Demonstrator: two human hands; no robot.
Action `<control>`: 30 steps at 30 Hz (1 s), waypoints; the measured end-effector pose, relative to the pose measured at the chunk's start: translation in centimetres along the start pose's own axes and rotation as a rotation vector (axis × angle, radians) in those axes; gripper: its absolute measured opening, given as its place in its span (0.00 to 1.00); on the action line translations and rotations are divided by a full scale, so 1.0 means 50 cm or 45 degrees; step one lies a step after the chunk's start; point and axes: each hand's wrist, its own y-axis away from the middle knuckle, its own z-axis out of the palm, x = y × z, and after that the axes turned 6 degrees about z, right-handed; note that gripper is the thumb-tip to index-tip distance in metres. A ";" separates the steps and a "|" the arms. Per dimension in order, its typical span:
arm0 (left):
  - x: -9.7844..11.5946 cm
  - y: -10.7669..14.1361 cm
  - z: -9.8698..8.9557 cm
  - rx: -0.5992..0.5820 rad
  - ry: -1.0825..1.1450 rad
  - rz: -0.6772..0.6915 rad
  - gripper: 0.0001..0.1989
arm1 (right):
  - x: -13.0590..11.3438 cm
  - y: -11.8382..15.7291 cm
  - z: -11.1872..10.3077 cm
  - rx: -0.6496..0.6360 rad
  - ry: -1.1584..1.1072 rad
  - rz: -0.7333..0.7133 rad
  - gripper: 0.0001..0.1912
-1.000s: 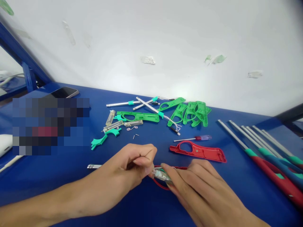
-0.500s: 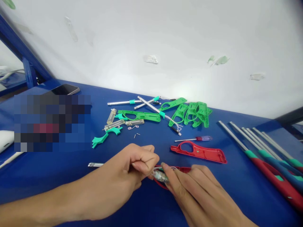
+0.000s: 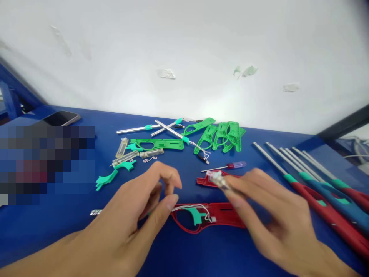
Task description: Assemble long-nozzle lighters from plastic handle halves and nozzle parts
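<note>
A red handle half (image 3: 227, 215) lies on the blue table in front of me, with a green trigger piece (image 3: 196, 215) and thin white wires in its hollow. My left hand (image 3: 135, 215) hovers over its left end, thumb and fingers apart, nothing visible between them. A metal tube end (image 3: 95, 212) sticks out left of that hand. My right hand (image 3: 265, 211) pinches a small clear fuel tank (image 3: 218, 179), a bit blurred, above the handle. Behind the tank lies a second red half (image 3: 203, 181), partly covered.
Green handle halves (image 3: 161, 144), metal tubes (image 3: 132, 130), clear tanks (image 3: 122, 147) and green pieces (image 3: 105, 179) lie further back. A screwdriver (image 3: 236, 165) is behind the right hand. Assembled lighters (image 3: 314, 204) stand at the right; a phone (image 3: 62, 118) is back left.
My right hand has lifted the clear tank up from the red half. My left hand has opened and moved left, uncovering the trigger piece and wires. The whole view has shifted.
</note>
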 end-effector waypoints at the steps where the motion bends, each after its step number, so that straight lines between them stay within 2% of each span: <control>1: -0.002 -0.002 0.006 0.040 -0.097 0.066 0.05 | 0.009 -0.004 -0.011 -0.005 -0.025 0.064 0.12; 3: -0.007 -0.009 0.015 0.057 -0.264 0.169 0.07 | 0.026 -0.010 -0.030 -0.065 -0.058 0.166 0.09; 5: -0.012 -0.018 0.022 0.009 -0.371 0.244 0.11 | 0.035 -0.011 -0.039 -0.144 -0.065 0.199 0.14; 8: -0.014 -0.034 0.026 -0.075 -0.418 0.349 0.14 | 0.035 -0.003 -0.038 -0.224 -0.079 0.163 0.18; 11: -0.004 -0.059 0.024 -0.135 -0.403 0.363 0.14 | 0.028 0.011 -0.028 -0.194 -0.127 0.111 0.19; 13: 0.008 -0.081 0.018 -0.269 -0.390 0.354 0.15 | 0.027 0.020 -0.022 -0.203 -0.140 0.086 0.19; 17: 0.032 -0.131 0.004 -0.644 -0.389 0.250 0.15 | 0.032 0.032 -0.013 -0.447 -0.150 0.099 0.18; 20: 0.038 -0.155 -0.002 -0.787 -0.407 0.239 0.16 | 0.034 0.036 -0.009 -0.533 -0.207 0.145 0.17; 26: 0.027 -0.154 0.003 -0.807 -0.545 0.366 0.22 | 0.033 0.041 -0.005 -0.527 -0.231 0.170 0.16; 30: 0.021 -0.141 0.014 -0.751 -0.853 0.623 0.22 | 0.035 0.043 -0.003 -0.506 -0.235 0.165 0.15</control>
